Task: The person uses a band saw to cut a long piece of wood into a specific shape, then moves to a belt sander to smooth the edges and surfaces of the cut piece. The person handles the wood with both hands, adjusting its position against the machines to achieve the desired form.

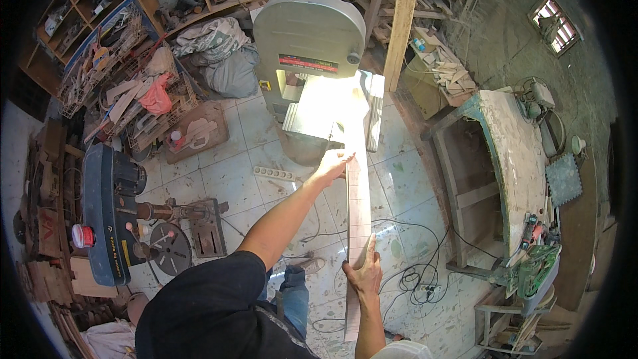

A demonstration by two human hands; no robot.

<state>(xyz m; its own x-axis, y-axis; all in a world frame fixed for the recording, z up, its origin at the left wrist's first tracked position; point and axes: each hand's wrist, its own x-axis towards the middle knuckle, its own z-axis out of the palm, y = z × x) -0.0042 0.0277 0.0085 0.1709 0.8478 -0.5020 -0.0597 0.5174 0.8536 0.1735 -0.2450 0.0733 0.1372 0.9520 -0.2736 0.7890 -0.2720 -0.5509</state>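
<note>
A long, pale wooden board (359,203) with thin lines marked across it runs from near my body to the table of a grey bandsaw (310,30). My left hand (332,165) grips the board's left edge just short of the saw table (316,110). Farther back along the board, my right hand (365,271) holds its right edge, thumb across to the near side and one finger stretched along it. Bright glare covers the board's far end and the table, so the blade and any cut are hidden.
A drill press (113,216) stands at the left, near wire baskets of scrap (143,93). On the tiled floor lie a power strip (274,173) and looped black cables (419,279). A worn workbench (508,159) with tools is at the right; a wooden post (402,26) rises behind.
</note>
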